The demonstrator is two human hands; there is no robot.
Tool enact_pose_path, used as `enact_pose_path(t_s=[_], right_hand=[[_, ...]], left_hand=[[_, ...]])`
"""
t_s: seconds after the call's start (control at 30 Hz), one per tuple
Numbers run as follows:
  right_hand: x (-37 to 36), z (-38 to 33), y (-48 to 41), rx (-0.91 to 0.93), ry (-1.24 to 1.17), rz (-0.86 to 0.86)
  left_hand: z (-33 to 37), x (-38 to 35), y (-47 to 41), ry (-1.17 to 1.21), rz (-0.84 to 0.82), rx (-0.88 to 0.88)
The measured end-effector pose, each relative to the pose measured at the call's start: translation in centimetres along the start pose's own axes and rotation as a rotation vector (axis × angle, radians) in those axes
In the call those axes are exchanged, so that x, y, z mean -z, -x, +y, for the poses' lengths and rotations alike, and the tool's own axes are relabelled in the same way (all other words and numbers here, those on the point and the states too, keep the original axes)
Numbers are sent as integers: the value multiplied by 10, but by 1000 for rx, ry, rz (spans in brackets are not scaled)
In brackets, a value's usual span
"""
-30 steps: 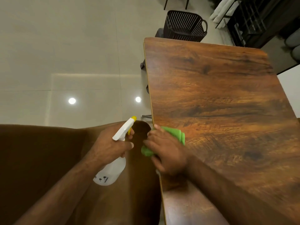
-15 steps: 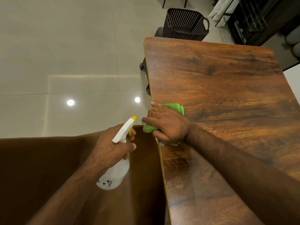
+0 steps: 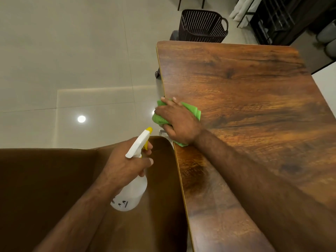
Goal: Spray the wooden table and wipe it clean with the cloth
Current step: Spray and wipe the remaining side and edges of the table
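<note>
Nearest me, my left hand (image 3: 123, 164) is hovering over the brown padded seat (image 3: 45, 188), fingers curling around the neck of the translucent white plastic spray bottle (image 3: 131, 195). Further out, my right hand (image 3: 179, 122) is pressing flat, fingers spread, on the folded green ribbed cloth (image 3: 192, 110) at the left edge of the glossy dark-grained wooden bench (image 3: 254, 106). Beyond, a dark perforated basket (image 3: 201, 26) is standing.

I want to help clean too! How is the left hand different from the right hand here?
The left hand grips the white spray bottle, fingers curled round its neck; the right hand presses the green cloth with fingers spread. The left hand is off the wooden table, above a brown seat; the right hand is on the table's edge. Both are bare and have a cleaning tool.
</note>
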State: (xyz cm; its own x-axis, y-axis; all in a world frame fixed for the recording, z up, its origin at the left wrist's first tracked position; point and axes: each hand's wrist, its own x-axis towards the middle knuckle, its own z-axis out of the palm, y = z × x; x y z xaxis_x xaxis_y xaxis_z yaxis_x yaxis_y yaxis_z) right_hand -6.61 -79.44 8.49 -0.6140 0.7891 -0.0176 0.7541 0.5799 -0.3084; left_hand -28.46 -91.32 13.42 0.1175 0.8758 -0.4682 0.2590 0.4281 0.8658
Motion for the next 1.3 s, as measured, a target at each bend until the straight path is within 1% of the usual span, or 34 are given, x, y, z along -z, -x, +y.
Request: enact_pose_path(t_s=[0.17,0.37,0.53,0.63,0.77,0.83,1.0,1.07,1.2,1.3], right_hand=[[-13,-37,69,-14,-18,-18],[-30,-103,174,-66,-140,-7],[-44,-157,252,-161,-304,4],[-49,-197,296,-255,-374,32],[-42,-257,336,-491,-477,141],[-33,-292,344,-603,-573,208],[-5,-360,338,-857,-930,529],[11,-376,328,-902,-1023,607],[42,-413,302,-915,-1177,728],[53,-434,279,-922,-1290,786]], left_hand=[[0,-3,49,21,-19,-18],[1,-12,129,-10,-46,-37],[3,-17,193,25,-55,-46],[4,-18,238,20,-39,-69],[4,-15,296,8,-17,-78],[5,-11,322,22,-19,-87],[16,6,380,85,-9,-140],[20,14,393,97,11,-139],[31,41,415,108,32,-174],[43,67,419,112,38,-208]])
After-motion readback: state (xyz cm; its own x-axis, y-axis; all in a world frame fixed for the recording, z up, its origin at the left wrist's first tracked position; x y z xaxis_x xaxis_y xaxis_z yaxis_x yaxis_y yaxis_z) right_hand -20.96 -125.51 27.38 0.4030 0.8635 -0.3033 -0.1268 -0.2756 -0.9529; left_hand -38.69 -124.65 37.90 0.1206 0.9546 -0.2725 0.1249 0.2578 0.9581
